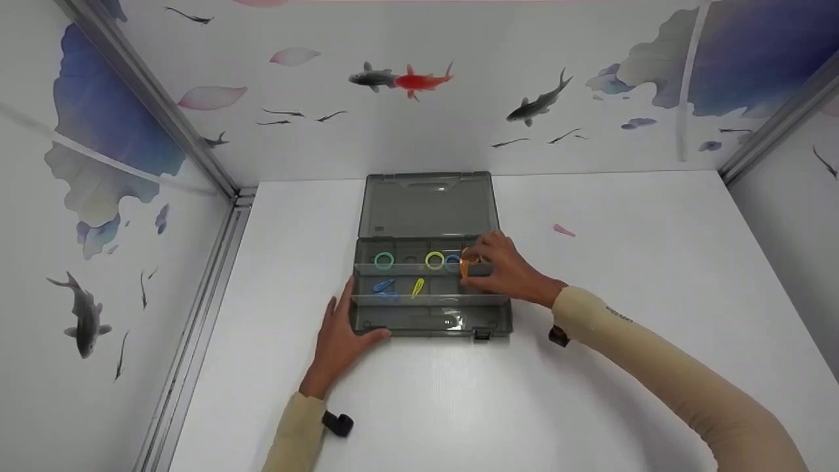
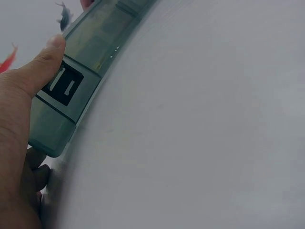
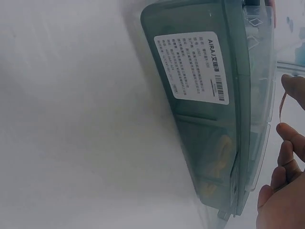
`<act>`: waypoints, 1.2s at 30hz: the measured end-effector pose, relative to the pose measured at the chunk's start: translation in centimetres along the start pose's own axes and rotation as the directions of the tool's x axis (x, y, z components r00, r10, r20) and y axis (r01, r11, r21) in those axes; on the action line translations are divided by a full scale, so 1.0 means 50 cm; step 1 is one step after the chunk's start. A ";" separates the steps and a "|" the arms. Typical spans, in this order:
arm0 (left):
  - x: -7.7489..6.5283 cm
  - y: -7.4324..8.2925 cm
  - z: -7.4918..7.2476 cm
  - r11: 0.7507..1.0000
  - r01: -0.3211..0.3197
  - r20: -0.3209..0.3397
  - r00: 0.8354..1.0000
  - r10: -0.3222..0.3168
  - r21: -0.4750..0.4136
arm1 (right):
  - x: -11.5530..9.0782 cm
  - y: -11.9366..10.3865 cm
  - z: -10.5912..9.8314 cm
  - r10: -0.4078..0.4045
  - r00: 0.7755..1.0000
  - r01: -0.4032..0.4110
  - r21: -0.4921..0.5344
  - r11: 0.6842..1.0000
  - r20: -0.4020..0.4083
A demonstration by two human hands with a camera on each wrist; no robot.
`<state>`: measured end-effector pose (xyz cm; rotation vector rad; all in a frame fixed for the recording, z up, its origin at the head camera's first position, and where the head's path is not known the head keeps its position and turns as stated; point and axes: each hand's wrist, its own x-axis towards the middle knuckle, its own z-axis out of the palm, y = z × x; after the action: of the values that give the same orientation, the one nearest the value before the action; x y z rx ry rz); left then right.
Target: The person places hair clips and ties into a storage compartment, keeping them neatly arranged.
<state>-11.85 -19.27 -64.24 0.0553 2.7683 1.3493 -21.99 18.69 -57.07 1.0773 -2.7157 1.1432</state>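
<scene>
A grey translucent compartment box [image 1: 432, 320] lies with its lid [image 1: 426, 203] swung back. My left hand [image 1: 344, 337] rests at its front left corner, thumb along the front edge and index finger against the left side. Between thumb and finger, my right hand [image 1: 501, 269] pinches an orange hair clip [image 1: 464, 269] over the right part of the box. It shows as a thin orange edge in the right wrist view. A blue hair clip [image 1: 383, 285] and a yellow hair clip [image 1: 417, 288] lie in the middle row. Behind them sit a green ring [image 1: 384, 261], a yellow ring [image 1: 434, 261] and a blue ring [image 1: 452, 262].
A pink hair clip [image 1: 564, 230] lies on the white table [image 1: 419, 406], right of the box. White panels with painted fish and leaves stand behind and at both sides. A white label [image 3: 193, 67] is stuck on the box's side.
</scene>
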 end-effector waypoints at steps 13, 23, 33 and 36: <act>0.000 -0.001 0.001 1.000 0.004 -0.004 1.000 -0.004 -0.019 | 0.036 -0.026 0.036 0.046 0.997 -0.044 -0.032 0.999 0.057; 0.000 0.002 0.000 1.000 0.008 -0.003 1.000 -0.008 -0.020 | 0.058 -0.046 0.048 0.075 0.989 -0.070 -0.045 0.997 0.125; -0.001 0.000 0.001 1.000 -0.010 -0.016 1.000 0.009 -0.019 | 0.079 -0.056 0.065 0.047 0.990 -0.040 -0.054 0.998 0.136; -0.002 0.002 -0.001 0.999 -0.011 -0.016 1.000 0.011 -0.033 | 0.086 -0.062 0.069 0.044 0.990 -0.037 -0.053 0.998 0.137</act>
<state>-11.74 -19.24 -64.15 0.0586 2.7610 1.4043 -22.57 12.41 -56.57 1.1419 -2.8666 1.0358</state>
